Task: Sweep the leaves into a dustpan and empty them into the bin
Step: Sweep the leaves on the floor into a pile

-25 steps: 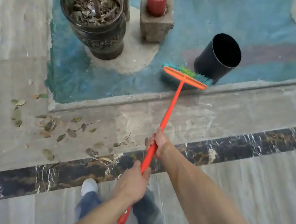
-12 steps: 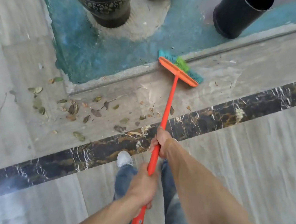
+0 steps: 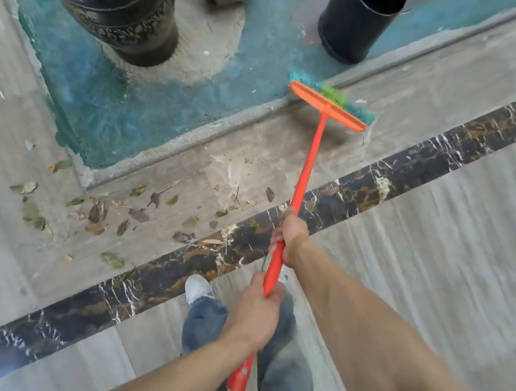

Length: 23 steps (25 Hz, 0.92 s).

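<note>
Both my right hand (image 3: 289,237) and left hand (image 3: 253,317) grip the orange broom (image 3: 310,156), its head beyond them, the leaves (image 3: 98,211) lying leftward of my fists.

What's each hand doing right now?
Left hand: closed, fingers curled round the lower part of the broom handle.
Right hand: closed, gripping the same handle higher up.

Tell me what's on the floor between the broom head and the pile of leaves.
Head view: mostly bare dusty floor between broom head and leaves, with only a few stray bits.
</note>
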Each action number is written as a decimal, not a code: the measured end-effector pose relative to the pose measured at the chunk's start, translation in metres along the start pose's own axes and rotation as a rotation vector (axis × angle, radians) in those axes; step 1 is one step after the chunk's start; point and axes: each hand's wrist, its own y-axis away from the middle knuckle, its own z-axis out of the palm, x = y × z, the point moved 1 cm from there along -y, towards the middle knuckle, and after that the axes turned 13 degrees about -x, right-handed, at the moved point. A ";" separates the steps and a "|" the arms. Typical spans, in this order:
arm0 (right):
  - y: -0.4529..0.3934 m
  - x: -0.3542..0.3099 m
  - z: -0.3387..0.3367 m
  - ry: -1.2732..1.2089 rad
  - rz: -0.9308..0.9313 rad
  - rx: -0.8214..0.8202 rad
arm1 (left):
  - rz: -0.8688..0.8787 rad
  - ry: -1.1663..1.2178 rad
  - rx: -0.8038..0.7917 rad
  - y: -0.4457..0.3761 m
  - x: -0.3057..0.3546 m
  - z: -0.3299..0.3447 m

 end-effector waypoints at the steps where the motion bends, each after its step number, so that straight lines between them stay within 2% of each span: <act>1: -0.015 -0.028 -0.017 -0.021 -0.024 0.018 | 0.042 -0.040 -0.026 -0.028 0.024 -0.002; 5: -0.084 -0.105 -0.079 -0.086 -0.058 0.052 | 0.122 -0.082 -0.145 -0.134 0.097 0.003; 9: -0.126 -0.094 -0.090 -0.109 -0.031 0.016 | 0.062 -0.091 -0.212 -0.174 0.087 0.001; 14: -0.082 0.014 -0.044 0.020 0.166 -0.152 | -0.114 -0.034 -0.160 -0.077 -0.020 0.004; 17: -0.054 0.056 -0.015 0.069 0.197 -0.186 | -0.227 -0.041 -0.052 0.002 -0.082 -0.001; 20: -0.044 0.071 0.009 -0.013 0.225 -0.239 | -0.349 -0.255 0.081 0.045 -0.113 -0.024; 22: -0.047 0.069 0.014 -0.051 0.207 -0.218 | -0.415 -0.482 0.024 0.035 -0.111 -0.038; 23: -0.051 0.059 0.009 -0.069 0.171 -0.209 | -0.405 -0.503 0.012 0.018 -0.101 -0.040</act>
